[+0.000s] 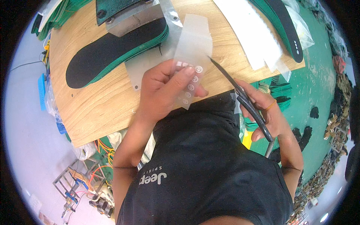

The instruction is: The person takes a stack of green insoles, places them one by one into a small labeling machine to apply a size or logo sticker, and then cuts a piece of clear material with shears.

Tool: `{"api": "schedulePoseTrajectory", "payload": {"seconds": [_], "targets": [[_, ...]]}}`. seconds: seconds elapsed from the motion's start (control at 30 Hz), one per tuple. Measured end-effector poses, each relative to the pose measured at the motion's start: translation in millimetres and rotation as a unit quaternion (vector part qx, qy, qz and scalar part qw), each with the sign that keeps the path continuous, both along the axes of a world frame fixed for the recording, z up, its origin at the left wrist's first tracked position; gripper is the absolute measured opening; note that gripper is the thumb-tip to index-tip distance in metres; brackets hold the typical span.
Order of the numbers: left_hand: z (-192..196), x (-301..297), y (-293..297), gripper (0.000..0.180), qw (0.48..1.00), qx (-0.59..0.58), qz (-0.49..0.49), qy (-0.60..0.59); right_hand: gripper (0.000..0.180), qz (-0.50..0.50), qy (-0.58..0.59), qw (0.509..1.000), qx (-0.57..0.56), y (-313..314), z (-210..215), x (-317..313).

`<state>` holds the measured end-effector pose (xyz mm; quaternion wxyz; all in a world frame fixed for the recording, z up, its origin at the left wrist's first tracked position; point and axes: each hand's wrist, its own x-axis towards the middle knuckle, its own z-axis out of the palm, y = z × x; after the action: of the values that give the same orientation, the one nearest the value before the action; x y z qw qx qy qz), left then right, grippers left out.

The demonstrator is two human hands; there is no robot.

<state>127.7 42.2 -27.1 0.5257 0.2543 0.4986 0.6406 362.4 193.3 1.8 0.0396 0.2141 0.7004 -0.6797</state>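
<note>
Between the thumb and fingers of my left hand [161, 88] is a translucent strip [195, 37] with small white printed marks along its lower part. The strip hangs over the table's near edge and reaches up across the wood. My right hand [268, 110] is wrapped around the black handles of a pair of scissors [225, 75]. Their dark blades point up and to the left, with the tip close to the strip's right edge; whether it touches cannot be told. A stack of black and green insoles [116, 54] lies on the table, left of my left hand.
The wooden table [99, 103] carries a metal block device [133, 20] over a flat metal plate [142, 69]. White sheets [245, 32] lie at the right, beside another insole stack [283, 32] and a clear plastic bag [302, 28]. More green pieces [280, 93] are below the table's right edge.
</note>
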Motion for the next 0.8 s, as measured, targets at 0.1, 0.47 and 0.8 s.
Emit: {"api": "schedulePoseTrajectory", "payload": {"seconds": [0.1, 0.47, 0.8], "targets": [[1.2, 5.9, 1.6, 0.02, 1.0, -0.009, 0.009, -0.012, 0.118, 0.01, 0.002, 1.0, 0.001, 2.2, -0.5, -5.7], [5.7, 8.9, 10.1, 0.02, 0.999, 0.009, -0.04, -0.031, 0.124, 0.013, 0.049, 0.995, 0.086, 3.5, -9.6, -9.4], [-3.6, 15.4, 12.6, 0.019, 0.998, 0.021, -0.038, -0.042, 0.111, -0.005, 0.048, 0.998, 0.03, 2.7, -12.8, 0.2]]}}
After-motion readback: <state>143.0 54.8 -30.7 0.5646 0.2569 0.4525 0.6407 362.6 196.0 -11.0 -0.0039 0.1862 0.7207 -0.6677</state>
